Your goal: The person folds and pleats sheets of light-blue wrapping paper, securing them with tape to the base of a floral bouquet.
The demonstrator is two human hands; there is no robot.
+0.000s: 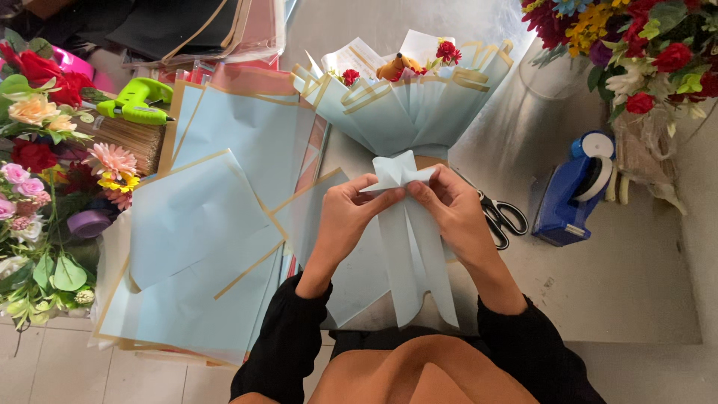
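Centre of table: pale blue wrapping sheet (410, 247), pleated, just near of the wrapped bouquet (404, 97).
Left hand (346, 213): fingers pinched shut on the sheet's gathered top.
Right hand (452, 203): pinching the same fold, wrist angled inward.
Right side: scissors (499, 218), blue tape dispenser (572, 191).

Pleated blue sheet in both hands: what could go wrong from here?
1. The left hand and right hand pinch only the top of the pleated blue sheet; the long folds below hang loose and might splay open.
2. The scissors lie right beside the right wrist and could get nudged.
3. The bouquet sits just beyond the hands; a forward push might crush its wrap.
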